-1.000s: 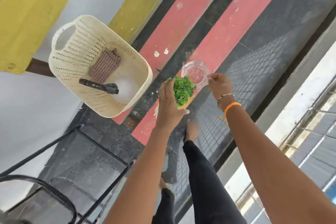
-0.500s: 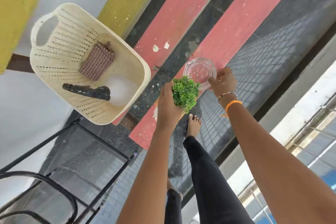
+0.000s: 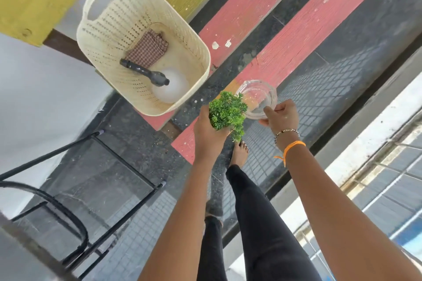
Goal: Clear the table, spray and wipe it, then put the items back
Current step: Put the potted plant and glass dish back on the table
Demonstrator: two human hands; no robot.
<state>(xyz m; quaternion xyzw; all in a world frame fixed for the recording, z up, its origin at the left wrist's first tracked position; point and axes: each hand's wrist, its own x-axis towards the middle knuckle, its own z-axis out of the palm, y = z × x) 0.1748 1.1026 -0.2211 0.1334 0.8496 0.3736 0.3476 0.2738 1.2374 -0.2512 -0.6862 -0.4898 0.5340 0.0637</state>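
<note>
Cream plastic, perforated all over, forms the basket [image 3: 109,36] that sits on a red plank of the bench [image 3: 296,36], up and to the left in my head camera's view. Inside it, a folded checked cloth [image 3: 148,49] lies against the far side. Just beside the cloth is a spray bottle [image 3: 166,86] with a white round body and a black trigger head that points toward the basket's handle end.

My left hand [image 3: 209,132] is curled around the base of a small green plant [image 3: 227,110]. Its leaves stand above my fingers; whatever pot it has is hidden inside my grip.

My right hand [image 3: 282,115] pinches the near rim of a clear glass bowl [image 3: 257,97]. I see nothing inside the bowl. It touches the plant's leaves on its left side. I cannot tell whether the bowl rests on the red plank or hangs just above it.

Both hands are close together, just right of the basket. My right wrist wears a bead bracelet [image 3: 286,132] and an orange band [image 3: 293,146]. Lower left, a black metal frame [image 3: 127,164] holds a glass top.
</note>
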